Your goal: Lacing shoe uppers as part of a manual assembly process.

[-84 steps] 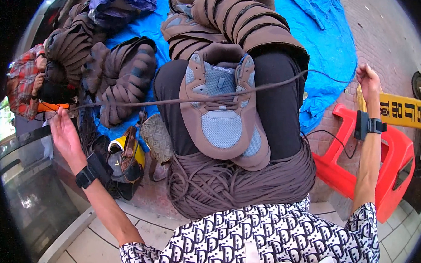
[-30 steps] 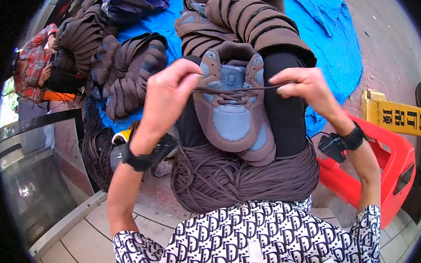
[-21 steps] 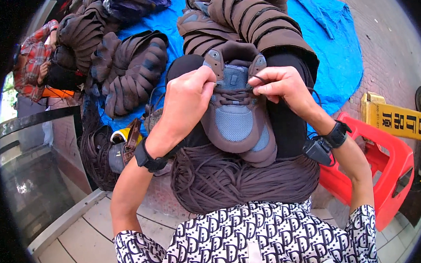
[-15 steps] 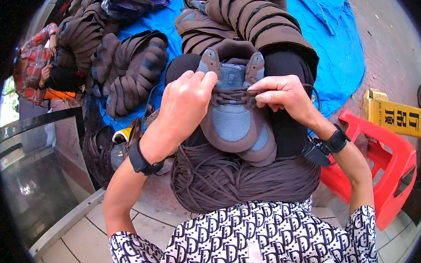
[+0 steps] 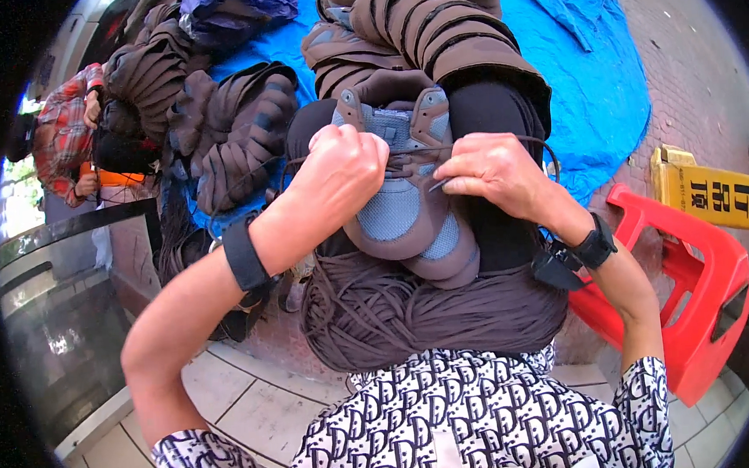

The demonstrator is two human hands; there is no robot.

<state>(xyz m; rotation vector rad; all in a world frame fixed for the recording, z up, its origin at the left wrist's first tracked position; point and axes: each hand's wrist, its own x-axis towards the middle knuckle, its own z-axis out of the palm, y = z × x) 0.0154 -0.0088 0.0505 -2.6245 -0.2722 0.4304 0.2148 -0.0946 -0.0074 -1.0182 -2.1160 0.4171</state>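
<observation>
A: While the brown and grey-blue shoe (image 5: 407, 207) is resting sole-down on the person's lap, is the brown lace (image 5: 421, 153) getting threaded?

B: Yes. The left hand (image 5: 342, 172) is closing into a fist on one lace end at the eyelets; the right hand (image 5: 494, 173) is pinching the other end, fingers together, pulling it across the tongue.

A: Progress?

B: Judging from this view, the lower rows are looking laced; the upper eyelets near the collar seem to be waiting. No knot is showing.

A: Surroundings?

B: A bundle of loose brown laces (image 5: 429, 307) is lying on the lap just below the shoe. Piles of matching shoes (image 5: 234, 131) are sitting on a blue tarp (image 5: 587, 79) ahead. A red plastic stool (image 5: 691, 294) is standing at the right.
</observation>
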